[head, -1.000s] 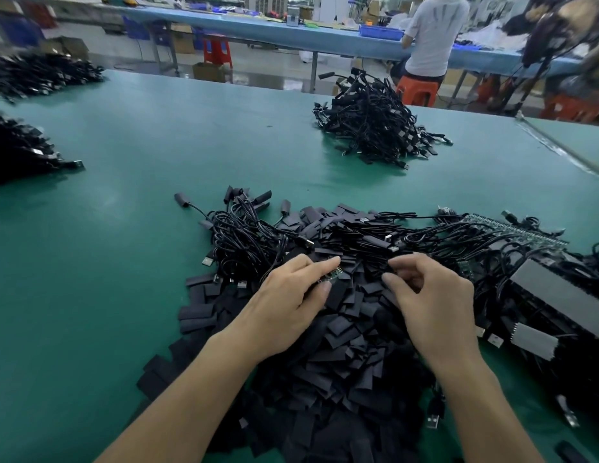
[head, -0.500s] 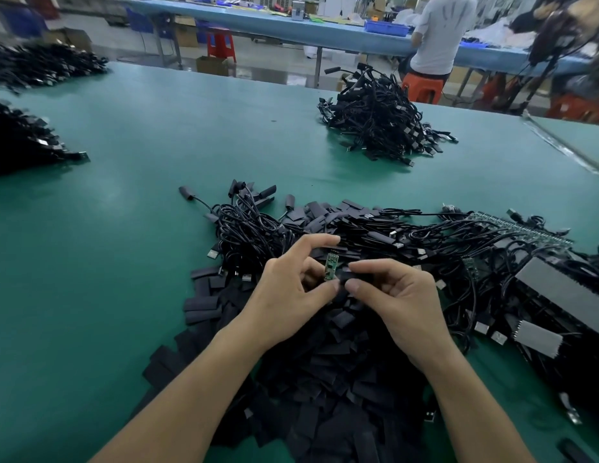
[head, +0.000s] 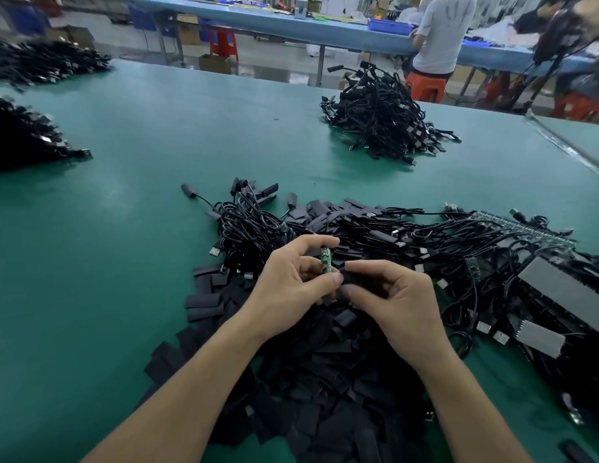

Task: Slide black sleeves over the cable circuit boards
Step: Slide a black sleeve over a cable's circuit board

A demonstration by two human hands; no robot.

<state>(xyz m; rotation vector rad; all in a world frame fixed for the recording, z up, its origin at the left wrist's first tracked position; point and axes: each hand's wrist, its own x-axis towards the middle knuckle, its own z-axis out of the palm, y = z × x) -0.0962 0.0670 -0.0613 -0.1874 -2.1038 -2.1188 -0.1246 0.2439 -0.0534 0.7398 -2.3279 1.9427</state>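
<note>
Across mid-frame: green table (head: 124, 262), heap of black sleeves (head: 325, 379) lower centre, cable tangle (head: 458, 248) behind it. Dead centre: left hand (head: 291, 282) pinching green circuit board (head: 326, 260), upright; right hand (head: 401, 302) pinching one black sleeve (head: 353, 279) just right of board's lower end.

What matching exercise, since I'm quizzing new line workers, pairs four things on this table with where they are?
1 circuit board
2 black sleeve
3 loose sleeve pile
4 far cable heap

A pinched by right hand
B far on the table, right of centre
C held up in left hand
D on the table beneath both hands

Pairs: 1-C, 2-A, 3-D, 4-B
</note>
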